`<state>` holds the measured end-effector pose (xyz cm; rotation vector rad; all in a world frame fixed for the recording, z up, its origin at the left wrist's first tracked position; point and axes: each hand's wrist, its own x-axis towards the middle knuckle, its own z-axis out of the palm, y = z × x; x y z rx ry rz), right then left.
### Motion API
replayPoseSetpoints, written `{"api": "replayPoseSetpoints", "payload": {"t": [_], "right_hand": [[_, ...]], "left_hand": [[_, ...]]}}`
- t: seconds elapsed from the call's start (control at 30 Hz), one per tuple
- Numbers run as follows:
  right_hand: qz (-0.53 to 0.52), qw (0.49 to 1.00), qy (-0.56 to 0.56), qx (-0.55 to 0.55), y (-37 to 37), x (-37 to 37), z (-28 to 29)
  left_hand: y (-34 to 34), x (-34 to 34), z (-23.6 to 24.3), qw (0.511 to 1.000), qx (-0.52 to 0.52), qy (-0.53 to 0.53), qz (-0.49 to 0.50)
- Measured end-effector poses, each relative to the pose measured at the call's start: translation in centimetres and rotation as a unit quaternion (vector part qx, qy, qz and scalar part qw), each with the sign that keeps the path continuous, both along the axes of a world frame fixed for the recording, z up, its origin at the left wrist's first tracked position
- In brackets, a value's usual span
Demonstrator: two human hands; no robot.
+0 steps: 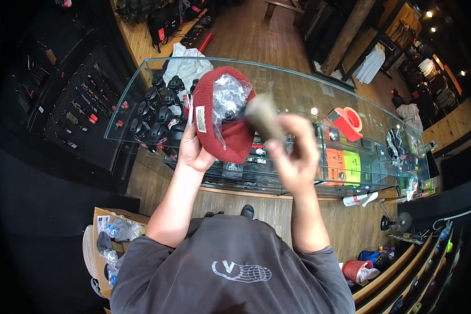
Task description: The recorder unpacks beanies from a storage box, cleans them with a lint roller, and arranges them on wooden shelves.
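A dark red knit beanie (209, 91) is held up over the glass counter, with clear crumpled plastic (229, 97) bulging from its opening. My left hand (194, 153) grips the beanie from below and from its left side. On the beanie's left part shows a white label (201, 119). To the right, my right hand (298, 157) is closed around a tan-grey, brush-like object (265, 116), smeared by motion, so its exact kind is unclear. The object's left end is close to the beanie's right edge; whether they touch cannot be told.
Beneath my hands stands a glass display case (298, 71) with several black items on its left and a red tape dispenser (346, 124) on its right. White plastic bag (187, 63) lies at the far left. An open cardboard box (100, 261) and a red basket (357, 271) stand behind, either side.
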<state>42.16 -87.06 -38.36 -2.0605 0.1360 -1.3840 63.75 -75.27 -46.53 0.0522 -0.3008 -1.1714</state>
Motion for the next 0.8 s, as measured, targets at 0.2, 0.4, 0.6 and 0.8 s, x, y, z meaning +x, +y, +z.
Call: {"api": "replayPoseSetpoints", "payload": {"t": [0.2, 0.4, 0.6, 0.8], "right_hand": [[-0.15, 0.978, -0.025, 0.143, -1.1, -0.3, -2.3], [-0.077, 0.986, 0.069, -0.133, 4.3, 0.0, -2.0], [-0.194, 0.976, 0.098, -0.017, 0.1, -2.8, -8.1], [-0.054, 0.997, -0.022, 0.059, 4.5, 0.4, -4.2]], "left_hand": [[-0.8, 0.1, -0.2, 0.995, 0.072, 0.001, 0.064], [-1.6, -1.0, 1.0, 0.969, 0.188, 0.016, 0.159], [0.3, 1.2, 4.3, 0.971, 0.141, 0.014, 0.194], [-0.2, 0.1, 2.3, 0.989, 0.082, 0.041, 0.113]]}}
